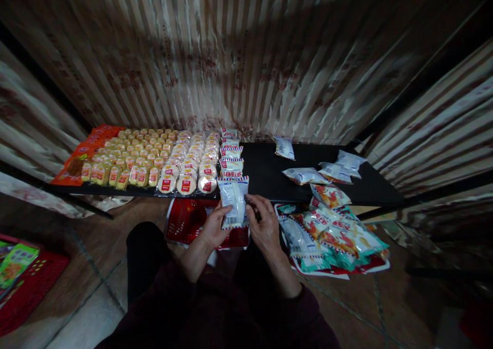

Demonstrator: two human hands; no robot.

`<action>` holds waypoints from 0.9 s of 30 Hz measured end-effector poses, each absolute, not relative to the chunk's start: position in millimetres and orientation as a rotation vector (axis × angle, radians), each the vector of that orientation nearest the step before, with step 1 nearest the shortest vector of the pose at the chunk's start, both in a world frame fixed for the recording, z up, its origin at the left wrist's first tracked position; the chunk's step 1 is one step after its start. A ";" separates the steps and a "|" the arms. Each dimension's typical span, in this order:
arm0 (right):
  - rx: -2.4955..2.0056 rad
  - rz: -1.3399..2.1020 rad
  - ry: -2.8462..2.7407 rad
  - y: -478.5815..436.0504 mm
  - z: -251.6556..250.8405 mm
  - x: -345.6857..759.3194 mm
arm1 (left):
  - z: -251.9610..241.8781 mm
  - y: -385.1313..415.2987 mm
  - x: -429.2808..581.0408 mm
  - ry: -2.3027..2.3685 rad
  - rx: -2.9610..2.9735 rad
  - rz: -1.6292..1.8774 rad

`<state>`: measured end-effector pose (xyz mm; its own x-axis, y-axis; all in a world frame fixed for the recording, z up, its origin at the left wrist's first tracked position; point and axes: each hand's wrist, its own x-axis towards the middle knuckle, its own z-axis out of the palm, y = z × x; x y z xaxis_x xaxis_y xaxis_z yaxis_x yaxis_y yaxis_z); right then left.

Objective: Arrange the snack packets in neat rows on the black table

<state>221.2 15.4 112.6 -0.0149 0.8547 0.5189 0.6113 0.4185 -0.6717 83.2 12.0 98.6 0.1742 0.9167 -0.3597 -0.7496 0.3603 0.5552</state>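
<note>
Just past the front edge of the black shelf, my left hand [212, 227] grips a small snack bag [234, 202], its thumb lying across the printed back. The bag's striped ends point toward and away from me. Against the bag's right edge, my right hand [264, 223] has its fingers curled, with thumb and forefinger at the side of the packet. Beyond the held bag, a column of similar snack bags [231, 156] runs toward the back of the shelf. Rows of round wrapped cakes [187, 183] lie directly left of that column.
Small wrapped yellow cakes [141, 174] and an orange package [87, 154] fill the left of the black shelf [258, 169]. Several loose bags [304, 175] lie on its right. Below are a red basket [181, 220], a heaped basket of bags [339, 233] and another red basket [42, 282].
</note>
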 end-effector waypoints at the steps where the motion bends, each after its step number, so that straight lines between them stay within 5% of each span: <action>1: -1.280 0.301 -1.710 15.5 113.1 222.5 | 102.0 13.5 86.6 0.693 0.285 1.192; 27: -1.447 0.291 -1.716 9.3 102.4 233.3 | 127.8 22.9 134.3 0.627 0.299 1.234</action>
<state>233.3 9.3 102.4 0.0309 0.8931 0.4489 0.6951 0.3035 -0.6517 134.3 22.9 127.8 0.1921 0.9400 -0.2818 -0.7821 0.3201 0.5346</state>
